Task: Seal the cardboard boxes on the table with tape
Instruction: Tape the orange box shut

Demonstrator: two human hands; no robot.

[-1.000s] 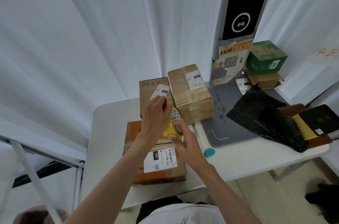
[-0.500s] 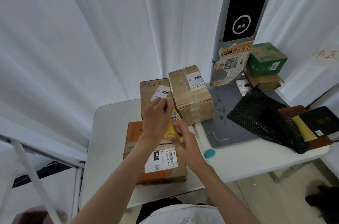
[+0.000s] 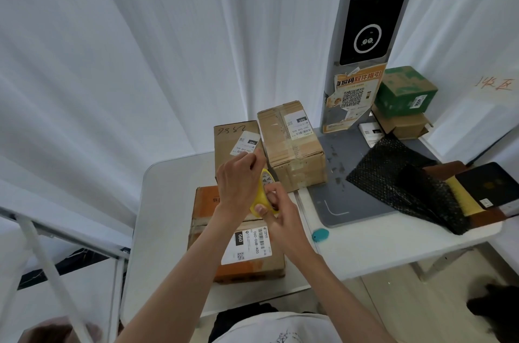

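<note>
Yellow tape roll [image 3: 259, 198] is held above the near cardboard box [image 3: 241, 233] on a white desk [image 3: 168, 202], gripped by a person's right hand [image 3: 276, 212], whose fingers curl through and around the roll. The left hand [image 3: 238, 179] sits just above it, its fingers [image 3: 252, 160] pinched together at the roll's upper edge; whether they hold a tape end cannot be told. The near box, orange-printed and bearing a white shipping label [image 3: 247, 244], lies flat at the desk's front. Behind it stand two more cardboard boxes side by side: a taller box [image 3: 233, 140] with handwritten numbers and a taped box [image 3: 292, 146] to its right. Farther right, a grey mat [image 3: 351, 196] carries a black mesh bag [image 3: 398, 182], with a small teal object [image 3: 320, 234] near the desk's front edge. A green carton [image 3: 404, 89] rests on a brown one at the back, beside a scanner column [image 3: 368, 19].
</note>
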